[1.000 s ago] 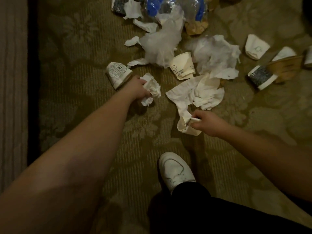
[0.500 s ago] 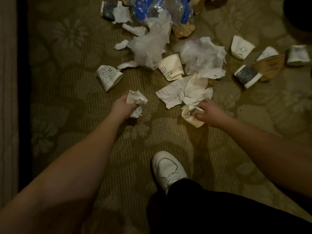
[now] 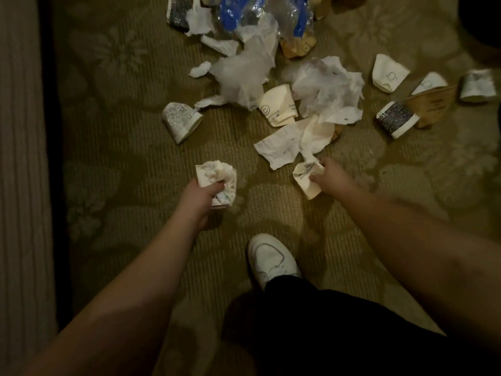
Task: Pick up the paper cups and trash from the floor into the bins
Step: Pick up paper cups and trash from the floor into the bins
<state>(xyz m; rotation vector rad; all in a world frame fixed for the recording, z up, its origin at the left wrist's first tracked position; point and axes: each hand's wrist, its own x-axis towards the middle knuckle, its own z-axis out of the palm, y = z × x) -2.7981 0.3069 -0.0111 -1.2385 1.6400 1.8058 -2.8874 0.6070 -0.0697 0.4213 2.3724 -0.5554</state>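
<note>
My left hand grips a crumpled white paper wad lifted off the olive carpet. My right hand pinches a flattened white paper cup just below a spread napkin. On the floor beyond lie a smiley-face cup, a squashed printed cup, a white tissue pile and a clear plastic bag. Several more cups lie at the right, among them a dark-patterned cup and a brown cup. No bin shows in this view.
My white shoe and dark trouser leg stand on the carpet between my arms. A blue-printed plastic wrapper and more scraps lie at the top. A dark strip and pale ribbed flooring run along the left edge.
Both hands have drawn back toward me and lifted. The left one carries the paper wad away from the printed cup; the right one has pulled the flattened cup off the napkin pile.
</note>
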